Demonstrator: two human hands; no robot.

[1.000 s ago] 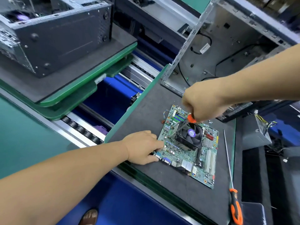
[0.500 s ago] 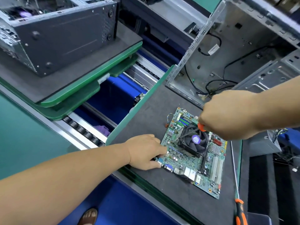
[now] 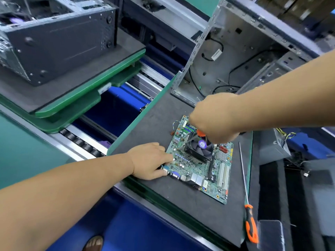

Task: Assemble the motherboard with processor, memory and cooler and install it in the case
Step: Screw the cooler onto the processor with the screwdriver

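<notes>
A green motherboard (image 3: 201, 171) lies flat on the dark mat (image 3: 163, 124), with a black fan cooler (image 3: 198, 151) mounted near its middle. My left hand (image 3: 150, 161) rests on the board's left edge, fingers pressing it down. My right hand (image 3: 212, 120) hovers over the cooler's far corner and grips an orange-handled screwdriver (image 3: 200, 132), whose shaft slants down toward the cooler's left side. The open metal case (image 3: 226, 57) stands just behind the board, cables loose inside.
A long screwdriver (image 3: 247, 200) with an orange and black handle lies on the mat to the right of the board. Another case (image 3: 54, 42) sits on a green pallet at the back left. A roller conveyor (image 3: 81, 142) runs between them. A grey power supply (image 3: 272, 147) sits at the right.
My right hand with the screwdriver has shifted slightly left along the cooler's far side. My left hand stays on the board's left edge. The head camera has swung.
</notes>
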